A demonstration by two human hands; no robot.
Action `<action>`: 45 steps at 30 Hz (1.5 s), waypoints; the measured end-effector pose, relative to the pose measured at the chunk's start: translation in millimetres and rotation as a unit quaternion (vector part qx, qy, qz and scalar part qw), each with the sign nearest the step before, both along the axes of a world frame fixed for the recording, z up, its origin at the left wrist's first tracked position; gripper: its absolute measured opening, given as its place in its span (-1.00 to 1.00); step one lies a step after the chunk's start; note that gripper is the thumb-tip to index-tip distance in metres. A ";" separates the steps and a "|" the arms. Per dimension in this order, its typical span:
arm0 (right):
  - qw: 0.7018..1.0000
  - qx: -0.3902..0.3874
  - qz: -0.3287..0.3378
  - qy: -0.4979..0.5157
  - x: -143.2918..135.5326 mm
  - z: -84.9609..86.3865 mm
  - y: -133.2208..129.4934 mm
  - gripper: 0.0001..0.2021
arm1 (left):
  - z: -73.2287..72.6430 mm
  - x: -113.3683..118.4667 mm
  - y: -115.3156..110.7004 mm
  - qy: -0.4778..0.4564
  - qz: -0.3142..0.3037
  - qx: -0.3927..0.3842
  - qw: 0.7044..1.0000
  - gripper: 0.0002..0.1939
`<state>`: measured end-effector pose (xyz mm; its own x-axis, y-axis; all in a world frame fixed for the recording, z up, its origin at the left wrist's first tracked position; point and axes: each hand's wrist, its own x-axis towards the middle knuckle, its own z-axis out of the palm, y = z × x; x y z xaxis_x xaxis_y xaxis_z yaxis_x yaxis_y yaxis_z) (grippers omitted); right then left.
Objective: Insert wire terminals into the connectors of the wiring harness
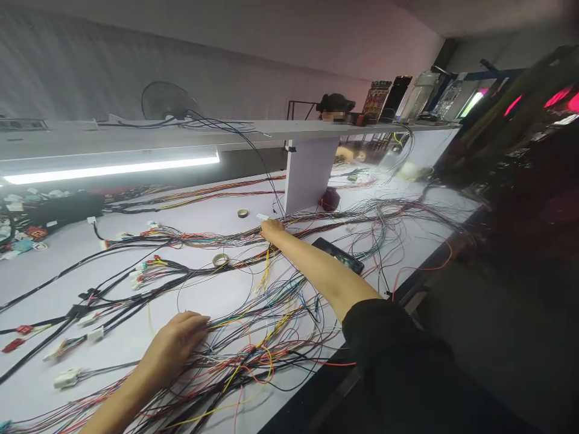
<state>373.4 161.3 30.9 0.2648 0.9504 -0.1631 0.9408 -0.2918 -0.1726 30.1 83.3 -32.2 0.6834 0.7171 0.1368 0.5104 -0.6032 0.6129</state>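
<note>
My left hand (176, 340) is low at the front of the table, its fingers curled over a bundle of thin coloured wires (230, 320) that runs out to the right. Stretched farther away, my right hand (272, 230) is closed above the long wire harness (217, 239). A small white connector (262, 217) shows at its fingertips. Branches with black sleeving (158, 289) and white connectors lie left of my hands. Between the harness lines sits a roll of tape (221, 260). A dark phone-like slab (338, 255) is partly behind my right forearm.
A shelf (253, 132) with a lit tube lamp (113, 169) spans the back, held by a white upright panel (312, 175). Jars and bottles (418, 99) stand on it. Another person's hand (350, 155) shows beyond the panel. A smaller tape roll (243, 213) lies near the panel.
</note>
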 end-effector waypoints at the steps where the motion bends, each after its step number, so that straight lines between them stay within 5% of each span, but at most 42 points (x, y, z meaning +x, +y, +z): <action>1: 1.000 -0.011 -0.006 -0.005 0.1 -1.9 2.1 -0.68 | 1.3 0.7 0.6 0.010 -0.010 0.007 1.000 -0.66; 6: 1.000 -0.002 -0.001 -0.008 -5.9 -3.1 5.5 -0.67 | 19.1 4.6 2.7 -0.008 -0.025 -0.034 0.999 -0.64; 15: 0.962 0.211 0.158 0.076 -35.8 33.4 -25.8 -0.74 | 63.2 5.4 18.4 -0.184 0.215 -0.197 0.939 -0.50; 21: 0.849 0.308 0.296 0.310 -78.1 70.7 -56.5 -0.77 | 95.5 31.3 21.4 -0.311 0.212 -0.245 0.893 -0.55; 24: 0.829 0.289 0.324 0.353 -97.4 83.8 -62.4 -0.78 | 115.3 44.9 22.2 -0.368 0.191 -0.287 0.864 -0.55; 27: 0.811 0.281 0.354 0.371 -107.0 90.9 -59.3 -0.77 | 128.6 54.9 27.4 -0.376 0.124 -0.301 0.867 -0.52; 34: 0.787 0.263 0.362 0.424 -99.0 86.9 -50.6 -0.67 | 122.7 68.1 48.0 -0.390 0.153 -0.276 0.865 -0.52; 40: 0.787 0.253 0.364 0.430 -87.0 75.2 -53.4 -0.59 | 130.0 80.5 45.7 -0.394 0.098 -0.259 0.876 -0.52; 43: 0.813 0.198 0.376 0.398 -77.9 62.9 -52.8 -0.68 | 138.4 82.1 44.6 -0.385 0.084 -0.233 0.889 -0.57; 45: 0.835 0.188 0.352 0.379 -71.9 54.6 -52.1 -0.76 | 136.6 80.2 51.2 -0.350 0.040 -0.218 0.910 -0.43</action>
